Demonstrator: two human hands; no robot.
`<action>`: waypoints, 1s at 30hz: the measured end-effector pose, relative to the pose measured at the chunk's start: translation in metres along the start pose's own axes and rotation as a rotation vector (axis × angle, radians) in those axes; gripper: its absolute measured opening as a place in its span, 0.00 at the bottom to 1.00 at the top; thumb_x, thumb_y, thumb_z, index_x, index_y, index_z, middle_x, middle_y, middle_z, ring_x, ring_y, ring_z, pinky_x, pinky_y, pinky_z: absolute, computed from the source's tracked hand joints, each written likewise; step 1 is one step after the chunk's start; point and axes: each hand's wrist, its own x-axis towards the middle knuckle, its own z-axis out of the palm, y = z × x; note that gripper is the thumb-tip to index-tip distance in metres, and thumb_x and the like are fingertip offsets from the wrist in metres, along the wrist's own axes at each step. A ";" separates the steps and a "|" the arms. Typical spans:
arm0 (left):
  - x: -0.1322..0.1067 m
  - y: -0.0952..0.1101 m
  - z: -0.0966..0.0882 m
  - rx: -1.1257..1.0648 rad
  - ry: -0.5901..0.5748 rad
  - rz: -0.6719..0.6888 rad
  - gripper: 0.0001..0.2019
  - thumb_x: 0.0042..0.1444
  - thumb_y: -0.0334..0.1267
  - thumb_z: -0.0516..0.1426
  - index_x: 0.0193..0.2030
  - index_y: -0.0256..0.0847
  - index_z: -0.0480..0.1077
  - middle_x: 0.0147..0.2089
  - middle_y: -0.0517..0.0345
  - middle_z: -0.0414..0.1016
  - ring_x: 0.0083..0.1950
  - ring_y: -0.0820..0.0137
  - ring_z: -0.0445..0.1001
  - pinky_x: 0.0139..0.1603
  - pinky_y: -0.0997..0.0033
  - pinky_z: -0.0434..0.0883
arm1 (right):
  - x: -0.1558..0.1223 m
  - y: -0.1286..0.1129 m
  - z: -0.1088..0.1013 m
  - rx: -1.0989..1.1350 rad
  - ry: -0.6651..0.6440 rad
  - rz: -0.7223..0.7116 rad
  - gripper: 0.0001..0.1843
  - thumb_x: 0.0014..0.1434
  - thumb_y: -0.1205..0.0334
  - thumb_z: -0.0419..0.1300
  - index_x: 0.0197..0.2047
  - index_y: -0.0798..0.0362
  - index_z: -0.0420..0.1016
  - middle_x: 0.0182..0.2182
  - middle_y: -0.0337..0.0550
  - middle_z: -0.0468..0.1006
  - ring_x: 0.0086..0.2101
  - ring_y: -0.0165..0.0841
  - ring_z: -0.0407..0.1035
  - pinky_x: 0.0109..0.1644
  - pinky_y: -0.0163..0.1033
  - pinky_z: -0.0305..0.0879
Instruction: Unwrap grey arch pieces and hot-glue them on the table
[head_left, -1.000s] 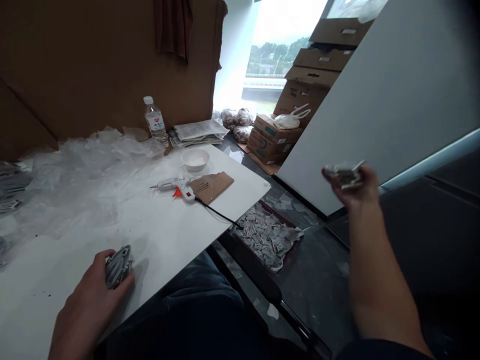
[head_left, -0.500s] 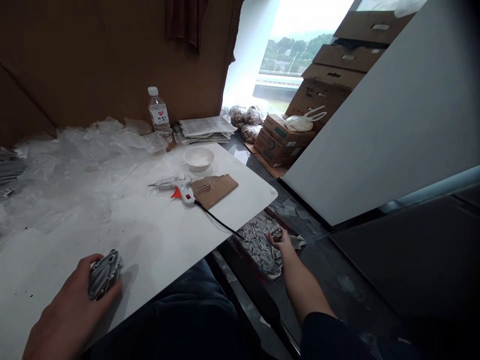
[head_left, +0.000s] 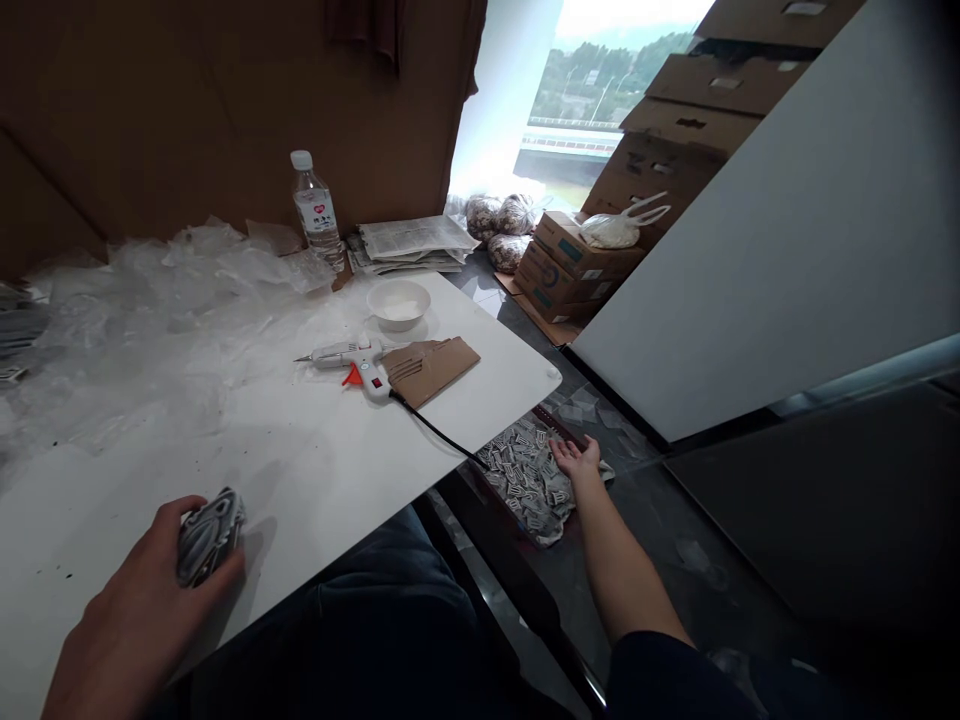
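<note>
Daylight came from the window [head_left: 600, 90], far beyond the right hand [head_left: 576, 458], and it was blown out to glare. The white table [head_left: 300, 470] shone pale. The left hand [head_left: 142, 610] and its grey bundle [head_left: 210, 535] cast a soft shadow rightward. Right of the right hand all sank into gloom, and the corners darkened and bowed.

One bottle [head_left: 315, 208] upper left, one bowl [head_left: 398, 302], one glue gun [head_left: 351, 361] and one cardboard scrap [head_left: 435, 366] mid-frame. Three net sacks [head_left: 501, 218] upper centre, one paper stack [head_left: 412, 243]. One grey bundle [head_left: 208, 535] lower left. Tags [head_left: 525, 475] centre right, too many to count.
</note>
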 end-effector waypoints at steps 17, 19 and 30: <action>0.003 0.004 -0.004 -0.050 0.086 0.042 0.31 0.57 0.56 0.51 0.65 0.47 0.57 0.50 0.44 0.77 0.46 0.46 0.77 0.38 0.57 0.71 | -0.281 -0.014 0.114 -0.779 -1.474 0.257 0.17 0.49 0.57 0.68 0.40 0.60 0.77 0.29 0.46 0.78 0.24 0.36 0.74 0.20 0.37 0.68; -0.007 0.006 -0.010 -0.078 0.080 0.048 0.28 0.57 0.54 0.51 0.63 0.48 0.59 0.47 0.46 0.77 0.43 0.48 0.78 0.37 0.59 0.70 | -0.311 0.018 0.120 -0.912 -1.611 0.356 0.15 0.55 0.57 0.65 0.42 0.60 0.77 0.30 0.46 0.78 0.25 0.35 0.75 0.23 0.35 0.70; -0.054 0.042 0.003 -0.339 0.253 0.421 0.25 0.55 0.40 0.55 0.62 0.48 0.63 0.56 0.52 0.77 0.52 0.57 0.79 0.47 0.64 0.74 | -0.386 0.154 0.085 -0.583 -1.477 0.922 0.36 0.45 0.45 0.73 0.56 0.49 0.74 0.53 0.49 0.77 0.51 0.43 0.73 0.50 0.47 0.71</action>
